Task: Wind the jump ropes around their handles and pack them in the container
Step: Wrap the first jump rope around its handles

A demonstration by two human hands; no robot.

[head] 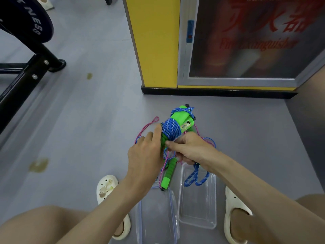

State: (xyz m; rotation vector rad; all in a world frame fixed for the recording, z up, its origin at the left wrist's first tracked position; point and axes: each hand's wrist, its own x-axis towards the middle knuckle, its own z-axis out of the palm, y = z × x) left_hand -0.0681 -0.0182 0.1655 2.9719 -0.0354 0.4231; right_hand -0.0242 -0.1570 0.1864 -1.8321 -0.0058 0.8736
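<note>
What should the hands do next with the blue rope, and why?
Probably the right hand should carry the blue rope it pinches once more around the green handles that the left hand grips. Only part of the rope is coiled; a long loop of it dangles over the clear container, so the bundle does not look ready to pack yet.

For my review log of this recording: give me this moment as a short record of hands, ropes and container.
left hand: holds the green handles
right hand: pinches the blue rope below its coil
blue rope: partly wound; loose loop hangs over the container
pink rope: unwound, tangled by a hanging handle
container: open on the floor, no wound rope inside
lid: beside it
</note>
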